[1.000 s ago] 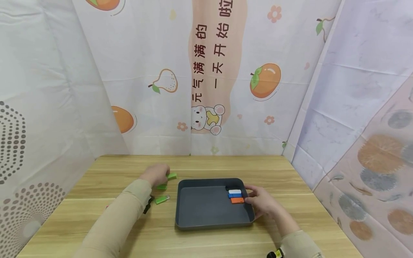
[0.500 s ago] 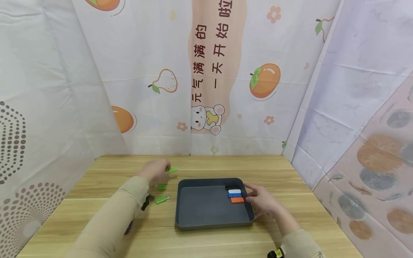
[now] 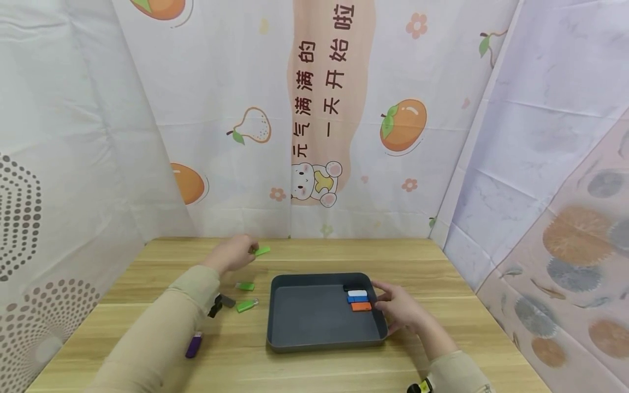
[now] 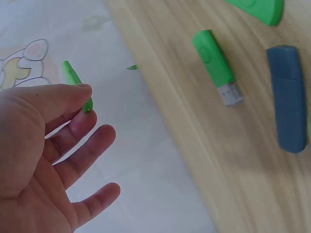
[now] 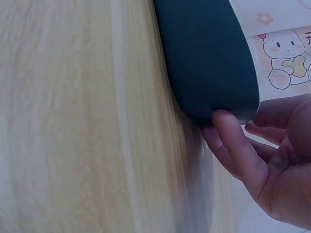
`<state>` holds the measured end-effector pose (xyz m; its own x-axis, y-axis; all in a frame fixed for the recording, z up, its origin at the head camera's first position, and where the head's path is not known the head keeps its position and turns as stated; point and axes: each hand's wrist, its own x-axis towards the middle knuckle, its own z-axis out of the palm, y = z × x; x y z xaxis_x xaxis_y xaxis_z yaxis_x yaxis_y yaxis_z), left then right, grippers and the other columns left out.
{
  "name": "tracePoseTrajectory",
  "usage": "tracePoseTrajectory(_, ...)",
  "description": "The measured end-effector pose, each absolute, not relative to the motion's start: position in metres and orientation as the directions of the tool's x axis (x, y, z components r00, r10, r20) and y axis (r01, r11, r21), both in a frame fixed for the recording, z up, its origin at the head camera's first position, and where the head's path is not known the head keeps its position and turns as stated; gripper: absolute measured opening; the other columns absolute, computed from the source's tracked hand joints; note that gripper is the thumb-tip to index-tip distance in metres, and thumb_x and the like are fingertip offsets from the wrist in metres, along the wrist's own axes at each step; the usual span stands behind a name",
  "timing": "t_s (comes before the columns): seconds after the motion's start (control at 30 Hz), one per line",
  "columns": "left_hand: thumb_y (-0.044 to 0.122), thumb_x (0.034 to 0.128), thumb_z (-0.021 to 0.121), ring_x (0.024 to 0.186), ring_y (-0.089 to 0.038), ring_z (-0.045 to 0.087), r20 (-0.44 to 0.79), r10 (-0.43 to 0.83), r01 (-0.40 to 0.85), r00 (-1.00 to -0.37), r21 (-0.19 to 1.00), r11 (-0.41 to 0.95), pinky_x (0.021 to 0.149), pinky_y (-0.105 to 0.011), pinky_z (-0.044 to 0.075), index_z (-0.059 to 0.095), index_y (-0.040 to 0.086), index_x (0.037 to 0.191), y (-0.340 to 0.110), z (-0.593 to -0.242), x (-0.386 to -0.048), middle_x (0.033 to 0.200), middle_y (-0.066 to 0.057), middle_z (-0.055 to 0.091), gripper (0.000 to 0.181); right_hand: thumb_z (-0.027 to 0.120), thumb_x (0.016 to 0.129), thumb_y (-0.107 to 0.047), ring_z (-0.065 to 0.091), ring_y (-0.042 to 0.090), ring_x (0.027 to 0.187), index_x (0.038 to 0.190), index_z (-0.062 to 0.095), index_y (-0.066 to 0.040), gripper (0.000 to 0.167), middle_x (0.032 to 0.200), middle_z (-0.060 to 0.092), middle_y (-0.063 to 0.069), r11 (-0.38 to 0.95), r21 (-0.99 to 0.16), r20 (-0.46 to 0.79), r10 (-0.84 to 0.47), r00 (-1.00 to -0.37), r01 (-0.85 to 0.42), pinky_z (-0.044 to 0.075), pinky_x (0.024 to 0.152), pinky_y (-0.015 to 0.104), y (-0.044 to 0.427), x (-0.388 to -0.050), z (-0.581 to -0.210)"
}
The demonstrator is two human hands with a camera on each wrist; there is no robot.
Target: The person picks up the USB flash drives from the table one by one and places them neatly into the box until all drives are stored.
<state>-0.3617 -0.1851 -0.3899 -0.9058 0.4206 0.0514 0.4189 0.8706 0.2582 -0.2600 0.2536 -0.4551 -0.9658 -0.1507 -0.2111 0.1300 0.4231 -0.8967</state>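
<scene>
My left hand [image 3: 231, 254] is raised over the far left of the table. It pinches a green USB flash drive [image 4: 73, 75] between thumb and index finger, the other fingers spread apart. Two more green USB flash drives, one farther back [image 3: 245, 286] and one nearer [image 3: 247, 305], lie on the wood below. Beside them is a grey flash drive [image 3: 227, 301]. My right hand [image 3: 400, 305] grips the right wall of a dark grey tray [image 3: 319, 346]. Along that side inside it lie a black stick [image 3: 351, 286], a white one [image 3: 357, 293], a blue one [image 3: 357, 299] and an orange one [image 3: 361, 307].
A purple flash drive [image 3: 194, 346] lies on the wooden table [image 3: 314, 376] close to my left sleeve [image 3: 162, 327]. Printed curtains [image 3: 236, 164] hang behind the table's far edge and along both sides.
My left hand has lifted the green flash drive and moved it back, away from the other two. The purple drive has come into sight beside the sleeve. My right hand stays on the tray.
</scene>
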Motion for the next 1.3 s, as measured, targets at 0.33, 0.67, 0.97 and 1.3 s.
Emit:
tracePoseTrajectory(0.33,0.008,0.0911,0.073,0.092,-0.025,0.065,0.133,0.449,0.468,-0.884,0.243,0.85,0.083,-0.045,0.053,0.072,0.002,0.108,-0.191,-0.376,-0.357,0.097,-0.008,0.068,0.017,0.056,0.098,0.005,0.064,0.035,0.099,0.155,0.042,-0.008,0.06,0.129,0.059,0.027,0.418,-0.899,-0.212,-0.156,-0.965,0.13,0.058,0.055,0.053,0.253,-0.259,-0.454)
tracePoseTrajectory(0.67,0.01,0.0913,0.073,0.092,-0.022,0.064,0.126,0.442,0.46,-0.888,0.243,0.854,0.084,-0.045,0.053,0.073,0.005,0.107,-0.188,-0.378,-0.356,0.097,-0.005,0.068,0.016,0.055,0.098,0.005,0.064,0.036,0.1,0.155,0.042,-0.009,0.06,0.129,0.058,0.028,0.41,-0.903,-0.207,-0.158,-0.965,0.127,0.058,0.055,0.053,0.254,-0.258,-0.456)
tracePoseTrajectory(0.97,0.012,0.092,0.072,0.089,-0.02,0.064,0.098,0.453,0.462,-0.886,0.236,0.855,0.083,-0.044,0.053,0.073,0.006,0.106,-0.176,-0.381,-0.354,0.096,-0.003,0.068,0.015,0.055,0.098,0.005,0.064,0.036,0.1,0.154,0.043,-0.01,0.06,0.129,0.059,0.027,0.418,-0.9,-0.202,-0.149,-0.968,0.124,0.057,0.055,0.053,0.253,-0.258,-0.455)
tracePoseTrajectory(1.3,0.011,0.092,0.072,0.084,-0.016,0.061,0.095,0.483,0.49,-0.87,0.27,0.829,0.079,-0.041,0.053,0.073,0.007,0.105,-0.16,-0.387,-0.35,0.094,-0.002,0.067,0.013,0.056,0.098,0.004,0.064,0.036,0.1,0.155,0.043,-0.011,0.06,0.129,0.059,0.026,0.415,-0.901,-0.207,-0.152,-0.967,0.127,0.057,0.055,0.053,0.254,-0.259,-0.456)
